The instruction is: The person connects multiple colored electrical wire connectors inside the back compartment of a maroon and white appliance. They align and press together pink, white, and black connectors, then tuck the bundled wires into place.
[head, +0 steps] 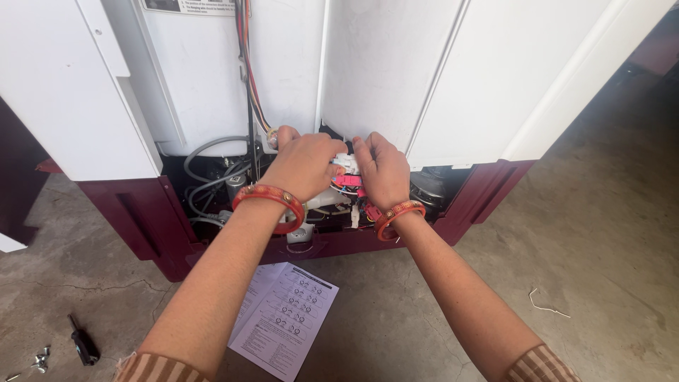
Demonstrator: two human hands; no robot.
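Concrete floor (601,233), two hands, left hand (305,164), right hand (382,170), one connector (345,164)

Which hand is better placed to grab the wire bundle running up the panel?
Left. The left hand sits right beside the wire bundle, fingers near its lower end. The right hand is farther over, on the white connector.

Left hand (305,164) and right hand (382,168) meet on a connector (346,164) inside the machine's (396,71) lower opening; hoses (209,177) lie left (behind the base); a leaflet (286,318) lies on the floor (601,247) before it, a tool (83,344) farther left.
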